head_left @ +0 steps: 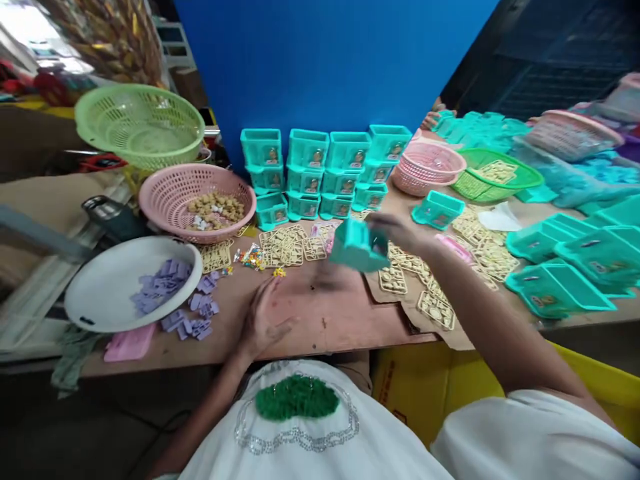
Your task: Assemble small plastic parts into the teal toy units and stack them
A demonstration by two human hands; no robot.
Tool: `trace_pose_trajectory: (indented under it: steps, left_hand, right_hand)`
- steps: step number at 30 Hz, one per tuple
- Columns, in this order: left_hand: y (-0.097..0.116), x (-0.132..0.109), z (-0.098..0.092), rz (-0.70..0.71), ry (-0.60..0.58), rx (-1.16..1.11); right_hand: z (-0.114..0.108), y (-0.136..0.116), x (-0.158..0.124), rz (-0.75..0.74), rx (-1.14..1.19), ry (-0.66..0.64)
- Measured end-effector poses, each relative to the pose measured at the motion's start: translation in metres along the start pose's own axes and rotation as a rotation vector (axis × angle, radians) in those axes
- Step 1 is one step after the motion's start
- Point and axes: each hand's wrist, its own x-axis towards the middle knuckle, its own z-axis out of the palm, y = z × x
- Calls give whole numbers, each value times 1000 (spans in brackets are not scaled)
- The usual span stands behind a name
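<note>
Over the brown worktable (345, 323), the right hand (396, 231) grips a teal box (353, 247) while the left hand (257, 321) spreads its fingers (263, 297).

a blue panel (320, 67) rose behind my table (340, 327); a dark flask (111, 219) and a hanging grey-green cloth (71, 363) were to my left, and a yellow box (425, 387) sat beneath the near edge.

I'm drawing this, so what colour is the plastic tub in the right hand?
The tub is turquoise; the head view shows it.
</note>
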Motion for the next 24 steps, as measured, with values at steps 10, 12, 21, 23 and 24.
trace_pose_trajectory:
  steps: [10, 12, 21, 23, 24]
  left_hand:
    - [0, -21, -5, -70, 96, -3]
    - [-6, -20, -6, -89, 110, -32]
    - [-18, -13, 4, -134, 57, -147]
    - [-19, -13, 6, -136, 70, -154]
    - [-20, -13, 6, -141, 70, -154]
  right_hand:
    - [96, -190, 91, -620, 256, 137]
    - [86, -225, 129, -641, 233, 170]
    - [138, -371, 146, -1190, -285, -215]
    - [157, -383, 141, -1108, -519, -292]
    - [164, -386, 141, -1071, -575, -301]
